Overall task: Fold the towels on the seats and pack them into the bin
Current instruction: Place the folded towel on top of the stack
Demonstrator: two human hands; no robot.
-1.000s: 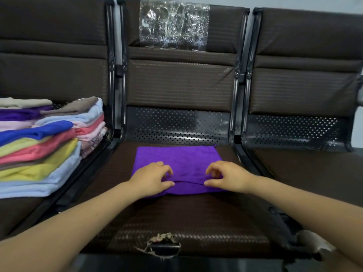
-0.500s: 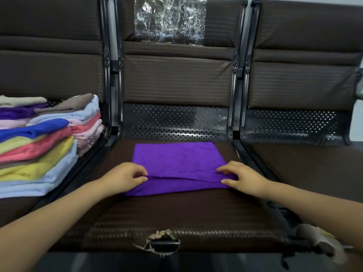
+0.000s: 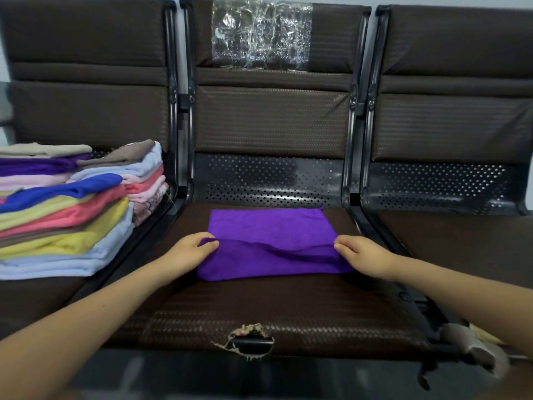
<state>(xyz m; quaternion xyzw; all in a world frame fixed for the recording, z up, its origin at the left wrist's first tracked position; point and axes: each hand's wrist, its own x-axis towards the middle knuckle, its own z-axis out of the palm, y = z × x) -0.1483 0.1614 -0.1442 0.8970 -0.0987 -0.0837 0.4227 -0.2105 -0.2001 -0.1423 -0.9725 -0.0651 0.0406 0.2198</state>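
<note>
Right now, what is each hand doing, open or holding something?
Left hand: pinching the left end of the flat purple microfibre towel at its folded edge.
Right hand: pinching the same edge at the right end.

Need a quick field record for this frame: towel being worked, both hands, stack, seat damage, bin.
towel in work: purple towel, lying on the middle seat, upper layer folded over the lower
left hand: pinches the upper layer's left corner
right hand: pinches the upper layer's right corner
folded edge: raised slightly off the lower layer, sagging between the hands
stack: pile of towels in mixed colours on the left seat
seat damage: torn hole at the middle seat's front edge
bin: not in view
</note>
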